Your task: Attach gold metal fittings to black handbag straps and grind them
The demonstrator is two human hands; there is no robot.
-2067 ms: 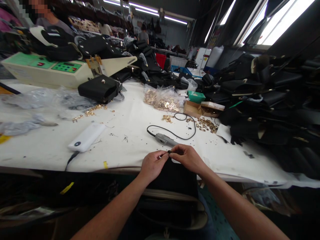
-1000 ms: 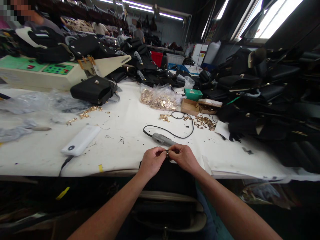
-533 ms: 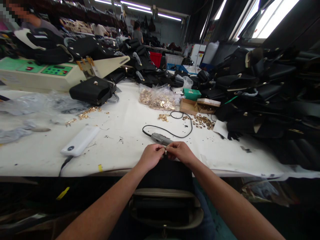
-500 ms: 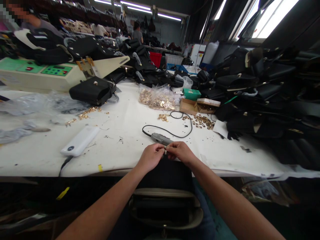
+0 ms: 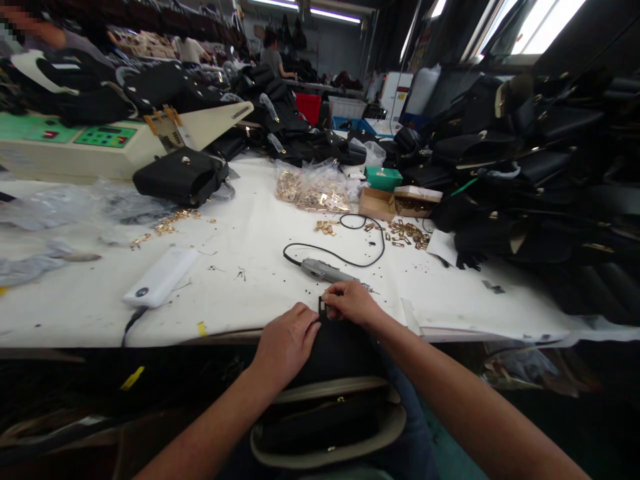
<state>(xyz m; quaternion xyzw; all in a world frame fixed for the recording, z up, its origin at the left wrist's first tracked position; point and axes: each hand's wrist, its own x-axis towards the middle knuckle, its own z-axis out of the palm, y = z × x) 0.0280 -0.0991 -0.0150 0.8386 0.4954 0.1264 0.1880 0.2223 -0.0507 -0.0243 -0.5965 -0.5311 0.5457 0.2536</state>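
Note:
A black handbag (image 5: 345, 350) lies on my lap against the table edge, its pale-rimmed mouth open toward me. My left hand (image 5: 287, 340) is closed on the edge of the bag's flap, thumb pressed along the top. At the flap's far end my right hand (image 5: 350, 303) pinches a small rectangular metal fitting (image 5: 323, 306), which sits at a dark slot or tab there. The fingertips partly cover this fitting. Just beyond, a grey electric screwdriver (image 5: 327, 271) lies on the table, its black cord looping behind it.
Loose gold fittings (image 5: 411, 233) lie near cardboard boxes (image 5: 377, 204) and bagged hardware (image 5: 323, 190). A white power bank (image 5: 163, 277) rests at left, before a cream machine (image 5: 75, 150). Black bags (image 5: 500, 153) are heaped at right. Other people work in the background.
My left hand has moved left and toward me, away from the right fingertips, onto the flap's side. The right hand still pinches at the flap's end, where the fitting now shows more.

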